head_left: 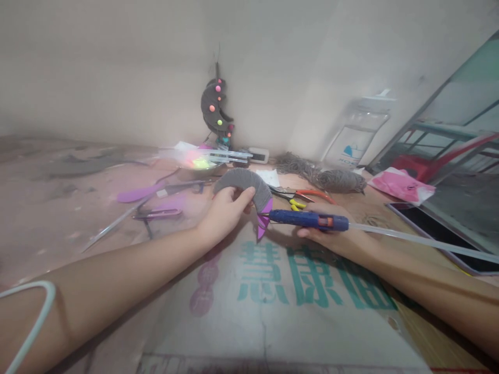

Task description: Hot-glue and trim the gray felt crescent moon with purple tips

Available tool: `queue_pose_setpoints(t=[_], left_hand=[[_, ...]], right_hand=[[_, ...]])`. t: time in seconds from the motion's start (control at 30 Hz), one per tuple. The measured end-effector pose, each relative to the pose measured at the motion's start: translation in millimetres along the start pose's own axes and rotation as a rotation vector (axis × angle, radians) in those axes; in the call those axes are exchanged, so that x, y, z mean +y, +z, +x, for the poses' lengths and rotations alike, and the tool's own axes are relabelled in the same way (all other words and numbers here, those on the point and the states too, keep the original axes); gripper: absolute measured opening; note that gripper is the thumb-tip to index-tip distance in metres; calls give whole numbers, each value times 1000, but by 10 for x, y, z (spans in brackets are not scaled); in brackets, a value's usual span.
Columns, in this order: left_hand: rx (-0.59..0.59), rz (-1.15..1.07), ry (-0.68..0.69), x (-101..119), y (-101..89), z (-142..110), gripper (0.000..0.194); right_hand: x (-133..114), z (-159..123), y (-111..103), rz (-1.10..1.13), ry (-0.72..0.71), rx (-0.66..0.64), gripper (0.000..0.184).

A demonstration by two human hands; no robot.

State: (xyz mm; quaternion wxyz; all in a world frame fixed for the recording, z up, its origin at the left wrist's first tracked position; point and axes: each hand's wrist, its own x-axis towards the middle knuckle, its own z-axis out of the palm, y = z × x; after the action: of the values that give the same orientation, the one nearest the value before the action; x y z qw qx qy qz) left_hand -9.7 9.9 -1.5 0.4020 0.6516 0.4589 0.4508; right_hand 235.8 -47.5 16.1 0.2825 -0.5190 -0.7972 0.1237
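Note:
Between the thumb and fingers of my left hand [228, 210] is a crescent [244, 179] wound in grey yarn. Its right end shows a bare purple tip [263, 221]. My right hand [331, 226] is wrapped round a blue glue gun [300, 219], which points left. The nozzle meets the purple tip or lies just in front of it; I cannot tell which. A long translucent glue stick [421, 240] runs out of the gun's back to the right. The gun's handle and most of my right fingers are hidden.
A finished-looking grey crescent with coloured beads [212, 106] stands against the wall. Behind my hands lie grey yarn [339, 180], orange-handled pliers [315, 195] and a clear bottle [353, 135]. At left are a purple piece [140, 193] and a box cutter [158, 213]. A tablet [440, 234] lies right; printed cardboard [273, 332] lies below.

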Motion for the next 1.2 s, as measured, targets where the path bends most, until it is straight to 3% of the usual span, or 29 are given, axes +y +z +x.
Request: queue_pose_setpoints(t=[0.27, 0.77, 1.2], left_hand=[[-7, -19, -16, 21, 0, -6, 41], [33, 0, -51, 35, -17, -8, 39], [30, -5, -60, 54, -11, -12, 38]], right_hand=[[-4, 15, 6, -27, -61, 26, 33], [-1, 21, -2, 2, -42, 60, 21], [13, 31, -11, 27, 10, 48, 24]])
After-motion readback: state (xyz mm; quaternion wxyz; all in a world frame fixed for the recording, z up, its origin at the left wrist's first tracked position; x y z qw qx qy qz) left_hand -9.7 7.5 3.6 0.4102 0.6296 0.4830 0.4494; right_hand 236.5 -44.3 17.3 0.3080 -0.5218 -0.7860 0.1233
